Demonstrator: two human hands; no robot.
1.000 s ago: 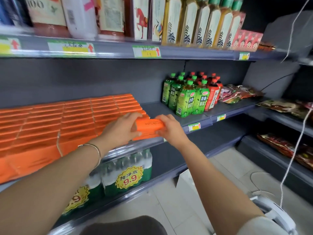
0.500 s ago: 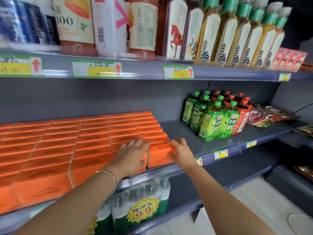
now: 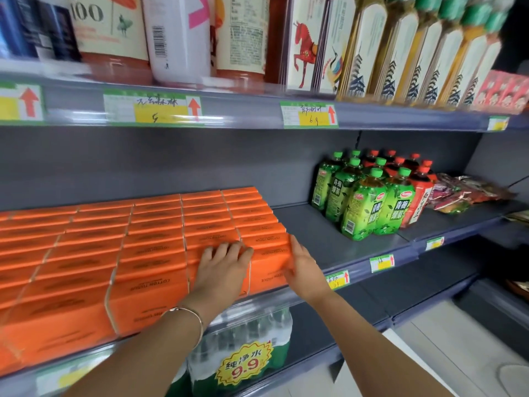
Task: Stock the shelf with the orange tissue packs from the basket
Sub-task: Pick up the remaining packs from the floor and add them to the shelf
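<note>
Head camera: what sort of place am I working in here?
Most likely a small supermarket or convenience shop: a grey shelf with price tags along the shelf edges, green tea bottles lined up for sale, and orange tissue packs stacked in rows.

bare shelf [image 3: 309, 233] between orange tissue packs [image 3: 154, 242] and green bottles [image 3: 363, 204], upper shelf [image 3: 243, 116] overhead

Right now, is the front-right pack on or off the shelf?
On: orange tissue pack sits in its row; right hand touches its side.
</note>
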